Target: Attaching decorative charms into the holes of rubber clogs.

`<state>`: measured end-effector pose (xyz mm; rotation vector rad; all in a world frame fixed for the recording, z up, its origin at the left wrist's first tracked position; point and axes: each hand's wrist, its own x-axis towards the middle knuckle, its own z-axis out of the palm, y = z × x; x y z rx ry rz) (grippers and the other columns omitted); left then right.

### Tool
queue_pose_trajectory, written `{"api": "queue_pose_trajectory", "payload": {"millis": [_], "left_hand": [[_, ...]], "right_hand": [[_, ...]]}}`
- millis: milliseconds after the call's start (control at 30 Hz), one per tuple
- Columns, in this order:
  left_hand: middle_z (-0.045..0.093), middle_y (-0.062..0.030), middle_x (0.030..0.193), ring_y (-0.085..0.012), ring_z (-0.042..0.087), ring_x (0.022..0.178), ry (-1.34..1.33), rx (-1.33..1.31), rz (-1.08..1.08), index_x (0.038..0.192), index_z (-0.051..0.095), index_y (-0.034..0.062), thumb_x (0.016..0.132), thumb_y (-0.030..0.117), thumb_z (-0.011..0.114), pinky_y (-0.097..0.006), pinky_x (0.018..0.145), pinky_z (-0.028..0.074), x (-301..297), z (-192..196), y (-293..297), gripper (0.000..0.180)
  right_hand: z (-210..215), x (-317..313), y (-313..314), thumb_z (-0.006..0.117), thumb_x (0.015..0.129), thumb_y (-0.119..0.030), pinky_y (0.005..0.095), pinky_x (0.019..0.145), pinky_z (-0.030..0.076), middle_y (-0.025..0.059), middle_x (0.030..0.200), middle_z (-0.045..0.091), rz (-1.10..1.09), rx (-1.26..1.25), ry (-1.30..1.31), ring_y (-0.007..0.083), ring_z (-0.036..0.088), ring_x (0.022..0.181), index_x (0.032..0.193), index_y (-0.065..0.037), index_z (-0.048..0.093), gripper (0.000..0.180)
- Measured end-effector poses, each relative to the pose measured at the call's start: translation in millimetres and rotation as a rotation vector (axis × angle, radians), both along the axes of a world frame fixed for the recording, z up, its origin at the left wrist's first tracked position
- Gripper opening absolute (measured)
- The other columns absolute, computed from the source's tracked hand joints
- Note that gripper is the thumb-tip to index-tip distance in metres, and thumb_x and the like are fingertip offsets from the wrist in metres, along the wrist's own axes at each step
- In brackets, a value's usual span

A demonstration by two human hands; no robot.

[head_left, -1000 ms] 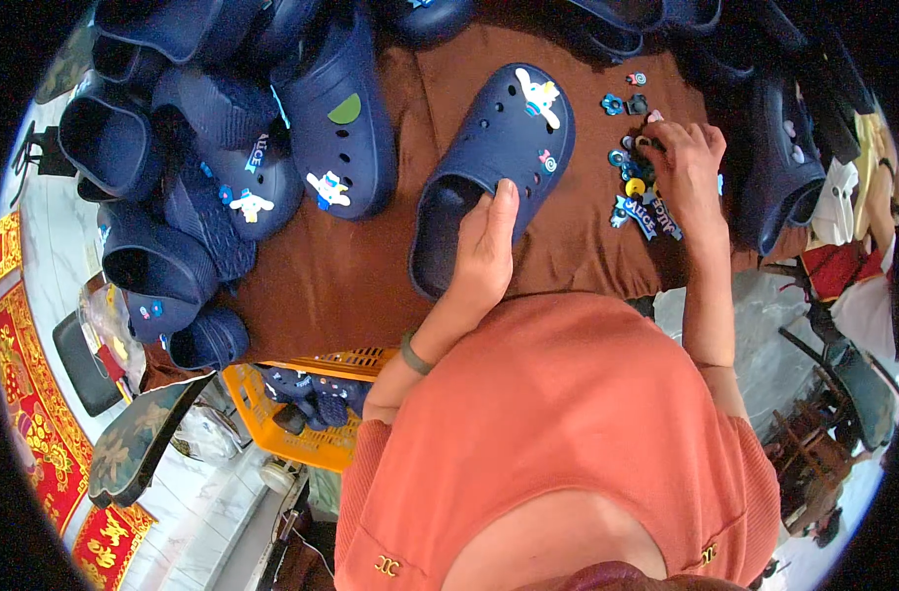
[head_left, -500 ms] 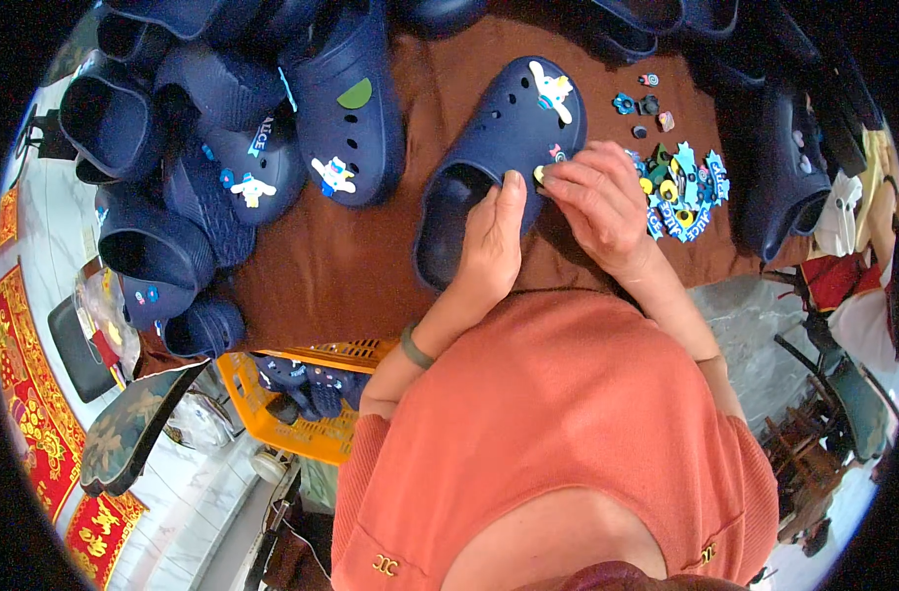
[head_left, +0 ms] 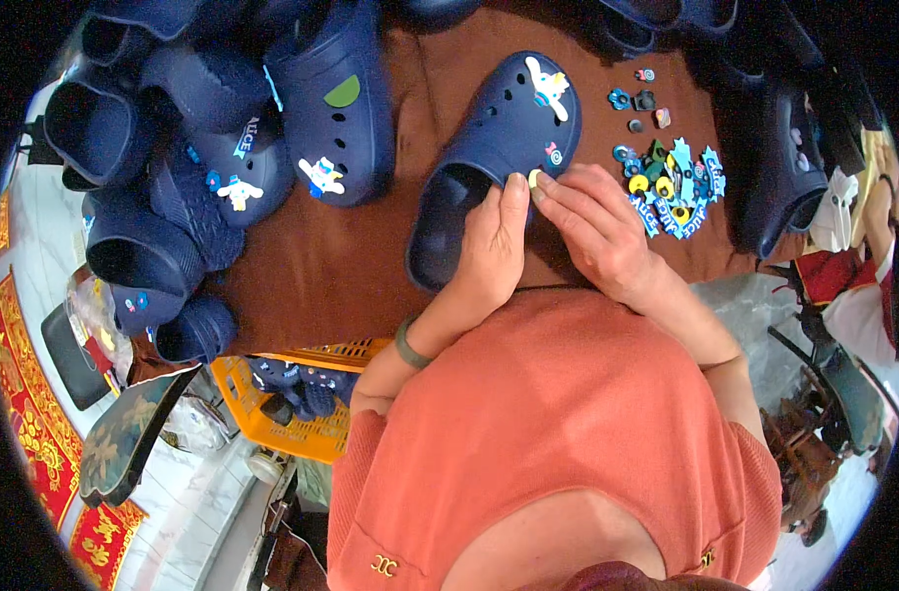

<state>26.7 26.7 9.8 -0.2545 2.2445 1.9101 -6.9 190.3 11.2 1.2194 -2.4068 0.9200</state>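
In the head view, a navy clog (head_left: 499, 158), likely light, soft and flexible, is steadied at its rim on the brown table (head_left: 321, 276) by the left hand (head_left: 494, 251), while a small pale charm (head_left: 534, 178), probably slippery, is pinched by the right hand (head_left: 592, 231).

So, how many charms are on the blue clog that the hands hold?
3 on the blue clog: a white figure charm near the toe, a small round charm below it, a yellow charm held by the right hand. Others may be hidden.

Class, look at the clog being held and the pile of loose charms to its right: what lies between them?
In the head view, only the right hand lies between the clog and charm pile.
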Motion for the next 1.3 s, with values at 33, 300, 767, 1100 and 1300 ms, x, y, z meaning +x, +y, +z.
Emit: {"api": "queue_pose_trajectory", "payload": {"millis": [33, 300, 767, 1100, 1300], "left_hand": [[0.063, -0.0201, 0.090, -0.0274, 0.062, 0.083, 0.001, 0.003, -0.006, 0.102, 0.056, -0.0039, 0.102, 0.030, 0.035, -0.035, 0.071, 0.046, 0.4, -0.9, 1.1, 0.040], [0.064, -0.0126, 0.098, -0.0177, 0.059, 0.090, 0.105, 0.041, 0.068, 0.106, 0.058, -0.0048, 0.101, 0.025, 0.042, -0.031, 0.080, 0.046, 0.4, -5.2, 6.8, 0.034], [0.064, -0.0224, 0.096, -0.0295, 0.064, 0.092, 0.133, -0.078, -0.122, 0.110, 0.056, -0.0060, 0.094, 0.027, 0.052, -0.037, 0.080, 0.047, 5.9, 5.3, -21.9, 0.037], [0.058, -0.0067, 0.081, -0.0168, 0.053, 0.071, -0.240, 0.178, 0.021, 0.108, 0.061, -0.0021, 0.090, 0.029, 0.059, -0.030, 0.069, 0.045, 18.0, 21.0, -43.9, 0.036], [0.064, -0.0080, 0.093, -0.0149, 0.058, 0.082, -0.179, 0.490, 0.015, 0.111, 0.061, -0.0024, 0.091, 0.028, 0.053, -0.027, 0.075, 0.046, 5.9, -6.0, -37.3, 0.037]], "right_hand": [[0.8, -0.4, -0.6, 0.061, 0.063, -0.008, 0.0443, 0.090, 0.048, 0.0140, 0.109, 0.062, -0.006, 0.003, 0.001, 0.0290, 0.058, 0.097, 0.104, 0.004, 0.063, 0.043], [-4.0, -1.1, -4.8, 0.061, 0.063, -0.007, 0.0462, 0.094, 0.045, 0.0130, 0.104, 0.062, 0.034, 0.013, -0.004, 0.0294, 0.057, 0.100, 0.103, 0.003, 0.062, 0.041], [10.6, -13.4, 26.1, 0.072, 0.073, -0.009, 0.0459, 0.096, 0.036, 0.0032, 0.086, 0.066, -0.203, -0.040, -0.062, 0.0216, 0.061, 0.087, 0.087, -0.009, 0.066, 0.014], [-29.6, -74.6, 64.0, 0.066, 0.080, -0.016, 0.0465, 0.093, 0.032, 0.0073, 0.114, 0.057, -0.602, 0.464, 0.066, 0.0270, 0.050, 0.102, 0.113, -0.015, 0.062, 0.034], [-33.6, -80.7, 63.1, 0.067, 0.078, -0.016, 0.0454, 0.093, 0.032, 0.0072, 0.114, 0.058, -0.571, 0.467, 0.040, 0.0269, 0.050, 0.103, 0.112, -0.011, 0.061, 0.034]]}}
